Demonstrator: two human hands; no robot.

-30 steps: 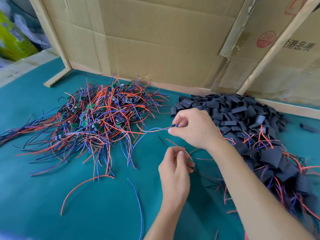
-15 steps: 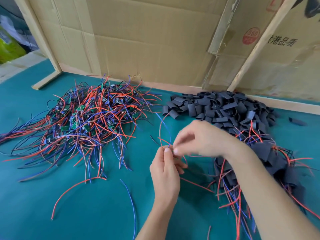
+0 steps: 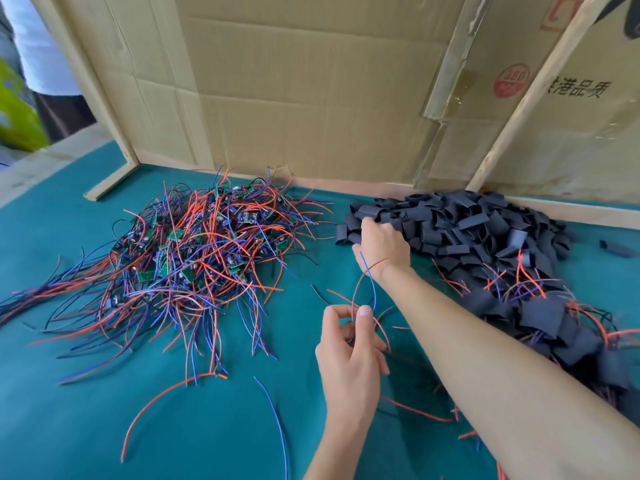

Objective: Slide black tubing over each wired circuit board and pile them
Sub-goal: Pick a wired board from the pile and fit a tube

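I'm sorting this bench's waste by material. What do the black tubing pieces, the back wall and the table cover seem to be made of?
Black tubing pieces: matte, flattened soft plastic or rubber, probably heat-shrink sleeve.
Back wall: brown corrugated cardboard, creased and taped, on pale wood battens.
Table cover: teal, dull, likely felt or fabric; the weave can't be made out.

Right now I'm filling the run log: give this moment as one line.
step: fetching tubing | left hand: pinches red and blue wires | right hand: on black tubing pile | sleeved pile: right, near
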